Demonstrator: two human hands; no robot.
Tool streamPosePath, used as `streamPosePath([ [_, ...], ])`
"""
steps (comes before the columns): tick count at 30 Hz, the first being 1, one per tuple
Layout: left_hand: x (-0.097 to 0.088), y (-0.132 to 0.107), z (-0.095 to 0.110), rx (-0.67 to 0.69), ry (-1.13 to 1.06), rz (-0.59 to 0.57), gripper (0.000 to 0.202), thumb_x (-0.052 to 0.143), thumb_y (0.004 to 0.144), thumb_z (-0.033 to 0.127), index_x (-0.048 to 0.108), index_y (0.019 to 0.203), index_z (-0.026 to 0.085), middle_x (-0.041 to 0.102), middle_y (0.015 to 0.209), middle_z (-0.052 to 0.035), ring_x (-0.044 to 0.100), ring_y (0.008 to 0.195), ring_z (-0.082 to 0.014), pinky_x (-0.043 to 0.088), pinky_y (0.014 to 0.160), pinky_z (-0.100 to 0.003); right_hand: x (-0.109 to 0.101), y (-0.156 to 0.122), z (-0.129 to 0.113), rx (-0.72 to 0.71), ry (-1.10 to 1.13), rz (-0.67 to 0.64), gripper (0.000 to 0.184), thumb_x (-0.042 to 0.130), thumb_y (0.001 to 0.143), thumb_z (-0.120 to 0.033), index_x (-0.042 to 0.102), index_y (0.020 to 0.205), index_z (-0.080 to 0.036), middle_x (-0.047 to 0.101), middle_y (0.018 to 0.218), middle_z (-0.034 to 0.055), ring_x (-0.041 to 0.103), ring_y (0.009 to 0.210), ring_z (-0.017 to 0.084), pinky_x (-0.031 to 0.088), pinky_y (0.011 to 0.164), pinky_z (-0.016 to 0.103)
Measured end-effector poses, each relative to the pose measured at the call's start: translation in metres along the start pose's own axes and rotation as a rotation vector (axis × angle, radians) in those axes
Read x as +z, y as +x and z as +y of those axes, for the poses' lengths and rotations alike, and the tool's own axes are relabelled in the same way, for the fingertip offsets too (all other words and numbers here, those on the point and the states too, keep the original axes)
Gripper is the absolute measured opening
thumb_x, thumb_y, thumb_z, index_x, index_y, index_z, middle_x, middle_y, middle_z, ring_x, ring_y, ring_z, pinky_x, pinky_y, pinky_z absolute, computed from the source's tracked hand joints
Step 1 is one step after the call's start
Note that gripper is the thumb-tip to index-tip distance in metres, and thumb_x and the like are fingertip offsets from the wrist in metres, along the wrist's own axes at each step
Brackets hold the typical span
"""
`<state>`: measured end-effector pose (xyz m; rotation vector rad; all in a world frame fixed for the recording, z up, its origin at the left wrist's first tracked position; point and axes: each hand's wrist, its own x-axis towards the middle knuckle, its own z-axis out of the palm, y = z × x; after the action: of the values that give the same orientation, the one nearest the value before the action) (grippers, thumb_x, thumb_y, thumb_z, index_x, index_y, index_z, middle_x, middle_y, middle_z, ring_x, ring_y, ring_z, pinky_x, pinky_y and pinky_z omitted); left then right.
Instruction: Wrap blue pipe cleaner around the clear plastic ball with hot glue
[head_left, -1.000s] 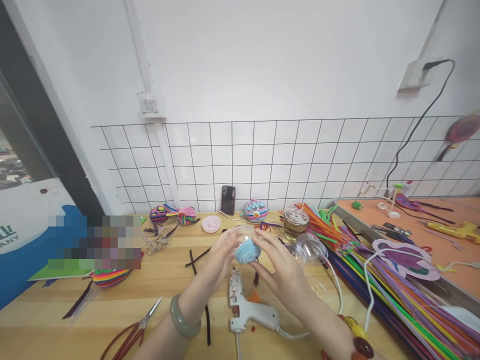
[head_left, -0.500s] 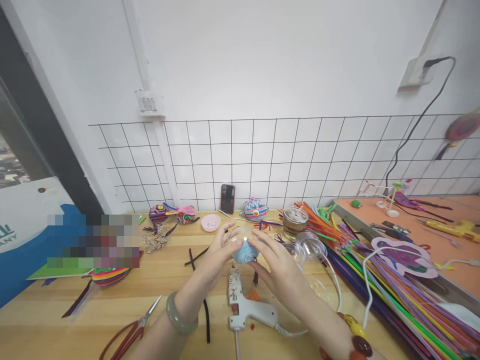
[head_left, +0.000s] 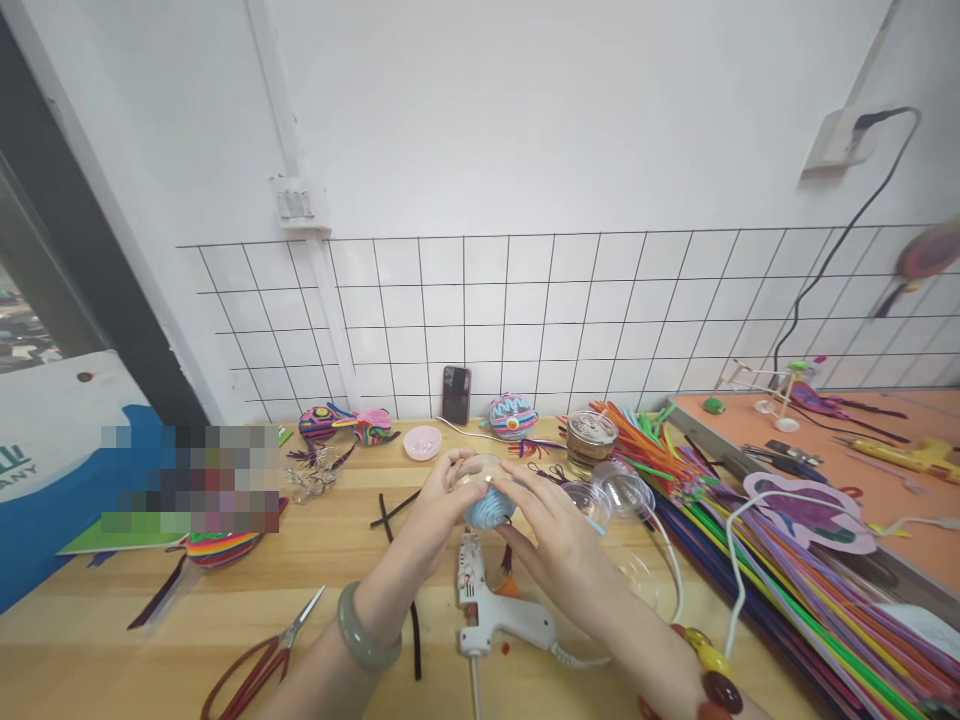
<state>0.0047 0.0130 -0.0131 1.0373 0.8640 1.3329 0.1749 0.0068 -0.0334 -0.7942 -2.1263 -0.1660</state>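
Observation:
Between both hands is a clear plastic ball partly covered with light blue pipe cleaner [head_left: 490,508]. My left hand [head_left: 448,500] curls around its left side, with the thumb lying over the blue rows. From the right, my right hand [head_left: 553,515] presses its fingers on the top and side of the ball. Right below the ball lies a white hot glue gun [head_left: 501,618], its nozzle pointing away from me. Some dark strands hang near the ball's lower right. The ball's underside is partly hidden by the fingers.
Red-handled scissors [head_left: 262,655] and black pipe cleaners [head_left: 415,630] lie on the left. Bundles of coloured pipe cleaners [head_left: 757,580] fill the right side. Behind stand a pink dish [head_left: 422,443], a phone [head_left: 456,394], a striped ball [head_left: 513,416] and a glass jar [head_left: 592,440].
Both hands stay around the ball, with only a slight shift of the right fingers over the blue rows. The view has moved very slightly.

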Motion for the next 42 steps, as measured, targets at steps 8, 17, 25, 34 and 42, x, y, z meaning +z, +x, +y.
streamPosePath([
  [8,0.0,-0.001,0.001,-0.022,0.03,-0.008,0.043,0.075,0.069,0.032,0.052,0.105,0.023,0.064,0.105,-0.0058,0.058,0.094,-0.0208,0.043,0.073,-0.03,0.004,-0.003,0.004,-0.004,0.036,0.007,0.07,0.051,0.092,-0.016,0.017,0.153,-0.023,0.055,0.137,0.015,0.053,0.125,0.031,0.05,0.098,0.055],
  [17,-0.002,-0.002,0.005,-0.06,0.09,-0.011,0.045,0.075,0.069,0.034,0.052,0.105,0.023,0.065,0.108,-0.0078,0.059,0.1,-0.0238,0.042,0.076,-0.032,0.003,-0.002,0.003,0.001,0.033,0.019,0.077,0.052,0.094,-0.021,0.005,0.155,-0.025,0.058,0.133,0.0152,0.057,0.12,0.032,0.053,0.093,0.055],
  [25,-0.004,0.0,0.002,0.003,0.091,-0.028,0.045,0.076,0.069,0.033,0.049,0.103,0.022,0.065,0.105,-0.0084,0.06,0.097,-0.0234,0.042,0.079,-0.034,0.003,-0.002,0.0,-0.045,0.005,0.01,0.077,0.051,0.094,-0.018,0.004,0.155,-0.023,0.06,0.13,0.0164,0.057,0.119,0.032,0.052,0.093,0.056],
  [34,-0.004,-0.001,0.003,0.025,0.052,-0.016,0.045,0.076,0.068,0.032,0.05,0.103,0.02,0.065,0.101,-0.0076,0.058,0.093,-0.0215,0.043,0.076,-0.032,-0.019,0.002,0.003,0.084,0.145,-0.039,0.071,0.055,0.092,-0.027,0.018,0.153,-0.026,0.055,0.139,0.0126,0.053,0.127,0.028,0.049,0.101,0.051],
  [42,-0.01,0.003,0.016,-0.072,-0.095,0.04,0.038,0.071,0.071,0.035,0.058,0.104,0.02,0.064,0.106,-0.0064,0.059,0.089,-0.0195,0.047,0.067,-0.028,-0.049,0.013,0.003,0.274,0.363,0.384,0.004,0.064,0.086,-0.021,0.063,0.089,-0.024,0.069,0.092,0.004,0.065,0.091,0.02,0.053,0.082,0.033],
])
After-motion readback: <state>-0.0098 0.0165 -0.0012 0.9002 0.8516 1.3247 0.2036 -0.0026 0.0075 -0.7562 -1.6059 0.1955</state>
